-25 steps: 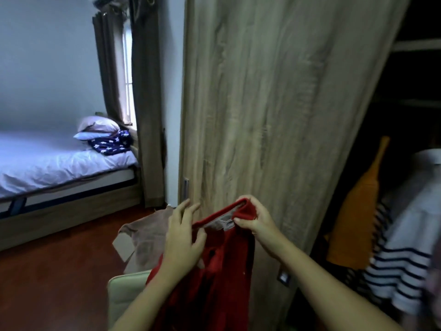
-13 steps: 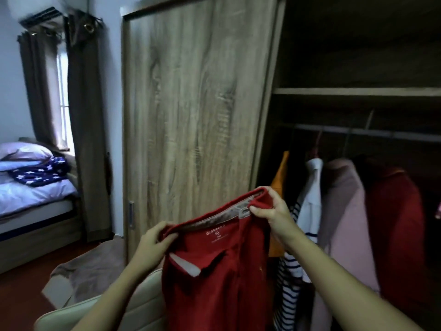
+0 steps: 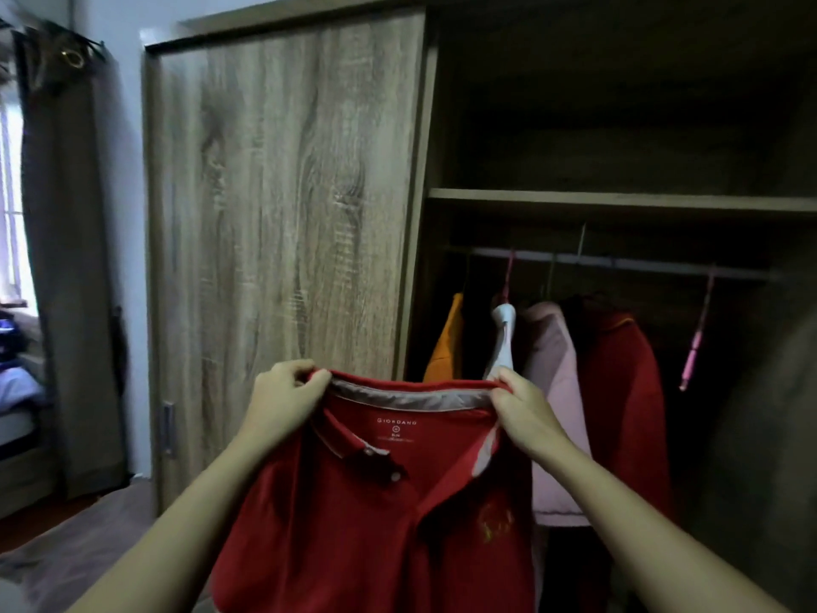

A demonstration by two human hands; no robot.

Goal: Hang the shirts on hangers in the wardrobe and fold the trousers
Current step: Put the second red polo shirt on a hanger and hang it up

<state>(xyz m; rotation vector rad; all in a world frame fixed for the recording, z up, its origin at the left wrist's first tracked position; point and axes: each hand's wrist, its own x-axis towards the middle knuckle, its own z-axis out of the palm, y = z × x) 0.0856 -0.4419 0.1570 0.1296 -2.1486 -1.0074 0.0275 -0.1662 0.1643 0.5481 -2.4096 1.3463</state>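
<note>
Red polo shirt (image 3: 376, 515): collar gripped by left hand (image 3: 283, 402) and right hand (image 3: 524, 418), no hanger in it yet; wardrobe rail (image 3: 619, 262) beyond holds several hung garments; trousers unseen.

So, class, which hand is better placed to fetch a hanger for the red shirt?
Likely the right hand: the empty-looking pink hanger hangs on the rail on its side. The left hand, in front of the wardrobe door, could hold the red shirt by its collar alone.
</note>
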